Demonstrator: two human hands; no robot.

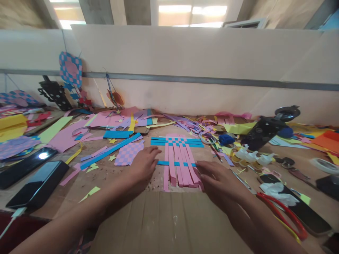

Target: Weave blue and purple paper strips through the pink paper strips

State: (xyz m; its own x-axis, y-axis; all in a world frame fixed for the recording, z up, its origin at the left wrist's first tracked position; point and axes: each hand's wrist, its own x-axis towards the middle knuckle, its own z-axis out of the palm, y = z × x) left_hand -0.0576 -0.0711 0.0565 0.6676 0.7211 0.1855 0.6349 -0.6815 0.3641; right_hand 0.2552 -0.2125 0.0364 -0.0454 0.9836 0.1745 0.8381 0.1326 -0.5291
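Note:
In front of me lies a piece of weaving made of pink paper strips (180,173) running lengthwise, with several blue strips (157,141) crossing them near the far end. One more blue paper strip (164,163) passes over and under the pink ones, apart from the woven rows and closer to me. My left hand (144,165) has its fingers closed at this strip's left end. At the right end, my right hand (213,173) pinches it beside the outermost pink strip. Its fingertips partly cover the strip's end.
Red-handled scissors (282,211) and a phone (299,204) lie right of my right arm, near small glue bottles (253,156). Left are a finished woven piece (129,153), a loose blue strip (111,151) and a power bank (37,185). Black tumblers (261,128) and paper scraps (185,123) line the back.

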